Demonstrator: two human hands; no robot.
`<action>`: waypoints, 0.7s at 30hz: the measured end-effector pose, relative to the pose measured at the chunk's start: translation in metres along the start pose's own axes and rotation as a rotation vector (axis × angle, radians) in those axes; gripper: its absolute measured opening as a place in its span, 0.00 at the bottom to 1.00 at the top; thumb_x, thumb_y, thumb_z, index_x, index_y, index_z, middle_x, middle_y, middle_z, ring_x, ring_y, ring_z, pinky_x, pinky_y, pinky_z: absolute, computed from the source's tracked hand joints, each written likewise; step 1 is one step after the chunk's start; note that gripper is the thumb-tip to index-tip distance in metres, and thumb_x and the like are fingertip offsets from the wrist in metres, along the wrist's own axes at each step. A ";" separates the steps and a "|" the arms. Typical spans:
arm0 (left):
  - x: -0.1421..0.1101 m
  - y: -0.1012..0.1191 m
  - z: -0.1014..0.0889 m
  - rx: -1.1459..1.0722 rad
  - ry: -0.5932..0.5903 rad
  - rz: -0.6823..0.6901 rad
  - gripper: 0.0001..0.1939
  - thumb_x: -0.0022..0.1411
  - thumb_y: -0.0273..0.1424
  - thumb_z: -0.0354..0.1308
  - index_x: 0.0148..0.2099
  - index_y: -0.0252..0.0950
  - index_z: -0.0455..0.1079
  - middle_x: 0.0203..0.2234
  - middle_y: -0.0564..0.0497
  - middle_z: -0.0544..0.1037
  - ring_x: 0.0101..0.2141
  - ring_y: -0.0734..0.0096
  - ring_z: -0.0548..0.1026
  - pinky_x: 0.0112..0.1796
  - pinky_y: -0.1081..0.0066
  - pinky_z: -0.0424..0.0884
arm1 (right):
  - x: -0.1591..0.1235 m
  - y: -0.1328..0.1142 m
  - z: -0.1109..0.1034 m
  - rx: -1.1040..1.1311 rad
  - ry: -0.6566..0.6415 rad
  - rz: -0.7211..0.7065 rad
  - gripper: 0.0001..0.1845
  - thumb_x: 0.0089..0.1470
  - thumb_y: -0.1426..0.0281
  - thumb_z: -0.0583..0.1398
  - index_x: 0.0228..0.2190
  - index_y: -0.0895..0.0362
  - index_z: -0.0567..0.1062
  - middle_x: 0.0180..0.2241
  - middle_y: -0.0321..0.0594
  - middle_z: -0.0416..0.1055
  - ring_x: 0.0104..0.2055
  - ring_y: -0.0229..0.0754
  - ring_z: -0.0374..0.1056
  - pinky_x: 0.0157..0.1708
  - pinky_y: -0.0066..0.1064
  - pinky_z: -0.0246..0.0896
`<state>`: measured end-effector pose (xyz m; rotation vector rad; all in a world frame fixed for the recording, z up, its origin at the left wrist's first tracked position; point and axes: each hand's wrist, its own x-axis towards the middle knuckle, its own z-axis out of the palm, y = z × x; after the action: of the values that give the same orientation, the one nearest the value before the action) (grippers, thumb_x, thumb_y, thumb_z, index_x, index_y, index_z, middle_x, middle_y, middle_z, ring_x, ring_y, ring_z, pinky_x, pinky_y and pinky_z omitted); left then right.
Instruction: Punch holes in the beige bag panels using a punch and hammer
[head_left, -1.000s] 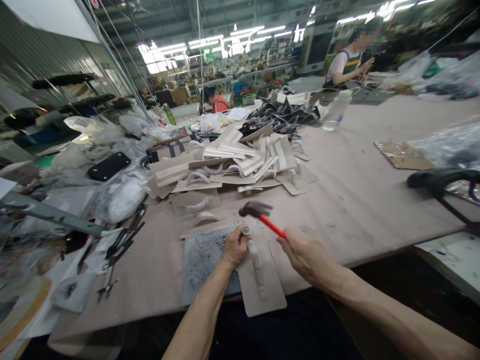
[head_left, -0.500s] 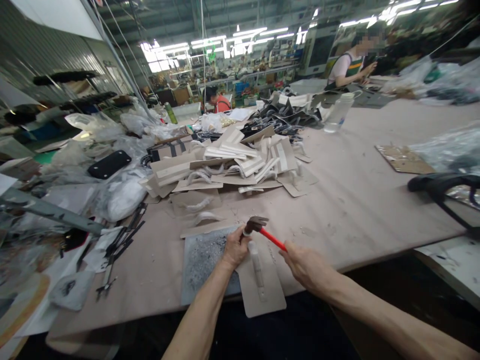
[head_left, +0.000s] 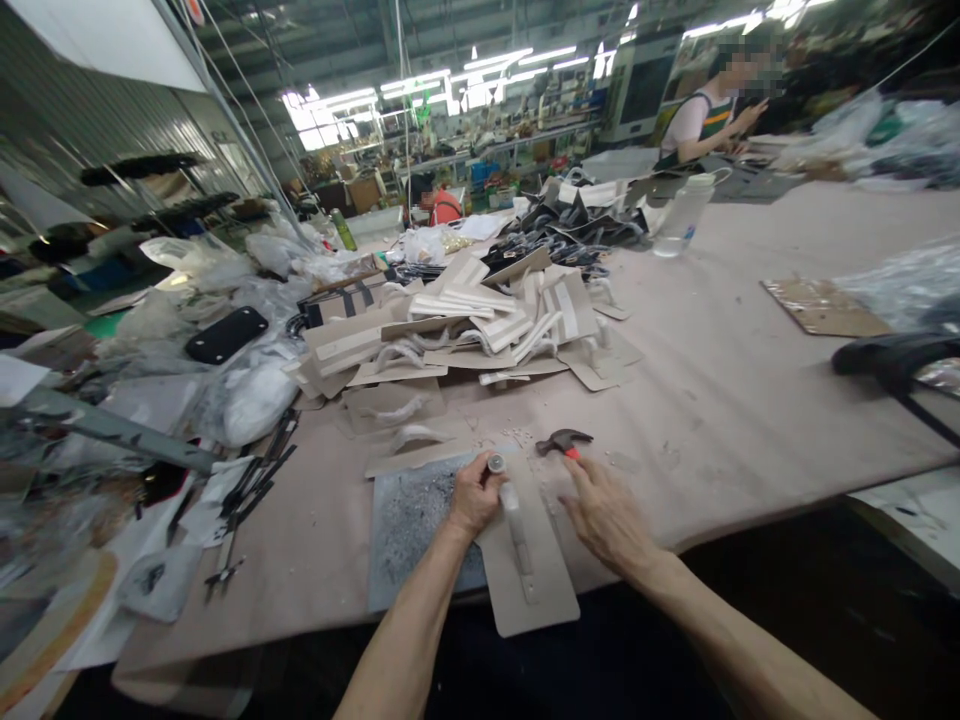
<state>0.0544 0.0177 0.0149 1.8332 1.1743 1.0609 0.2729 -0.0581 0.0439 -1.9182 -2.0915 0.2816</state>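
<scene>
My left hand (head_left: 472, 495) is closed around a small upright metal punch (head_left: 495, 463), set on the top end of a tan card piece (head_left: 536, 590) that carries a whitish strip (head_left: 517, 535). The card lies partly over a grey, pitted cutting pad (head_left: 409, 525) at the table's near edge. My right hand (head_left: 607, 512) covers the red handle of a hammer (head_left: 564, 440), fingers curled over it. The dark hammer head lies low on the table, to the right of the punch.
A heap of tan cards with white strips (head_left: 465, 330) sits behind the pad. Plastic bags (head_left: 240, 390) and black metal tools (head_left: 251, 480) crowd the left. A plastic bottle (head_left: 679, 222) stands farther back. A seated person (head_left: 712, 110) works at the far right. A black chair (head_left: 900, 365) is at the right edge.
The hammer swung down onto the punch, then moved right and down until its head lay on the table. My left hand has stayed on the punch.
</scene>
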 end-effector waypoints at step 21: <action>0.001 0.024 -0.040 -0.288 0.524 -0.161 0.17 0.55 0.39 0.66 0.44 0.33 0.74 0.32 0.48 0.81 0.33 0.69 0.79 0.38 0.72 0.74 | 0.036 -0.060 -0.012 -0.139 0.101 -0.104 0.22 0.55 0.78 0.50 0.50 0.61 0.69 0.41 0.52 0.71 0.33 0.44 0.67 0.32 0.33 0.56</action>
<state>0.0268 0.0153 0.0523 1.2507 1.3488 1.5785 0.2183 -0.0290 0.0775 -1.8484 -2.1853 0.0175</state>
